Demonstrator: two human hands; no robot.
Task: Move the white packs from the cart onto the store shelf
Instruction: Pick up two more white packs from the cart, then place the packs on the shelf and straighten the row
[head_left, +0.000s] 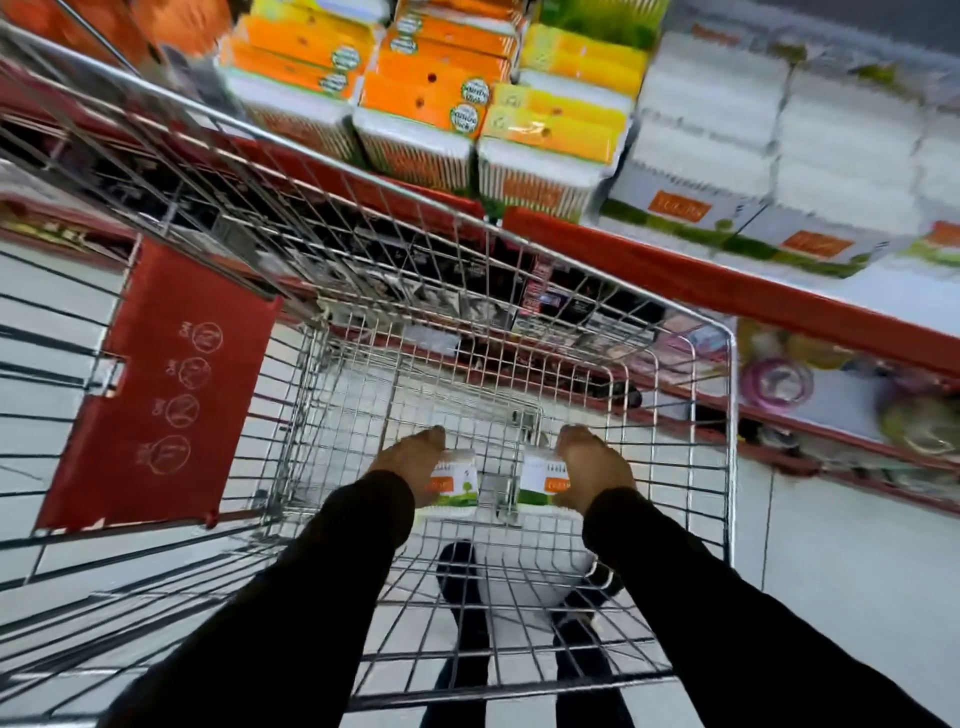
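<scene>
The scene is brightly and evenly lit from above, with no hard shadows. The white packs on the shelf (727, 130) are washed out and smeared by motion blur, their print unreadable. The orange boxes (431, 93) are a little sharper. The wire cart (732, 415) glints along its rim, and its bars bow outward toward the edges from the wide lens. The dark sleeves (291, 597) show almost no detail.
</scene>
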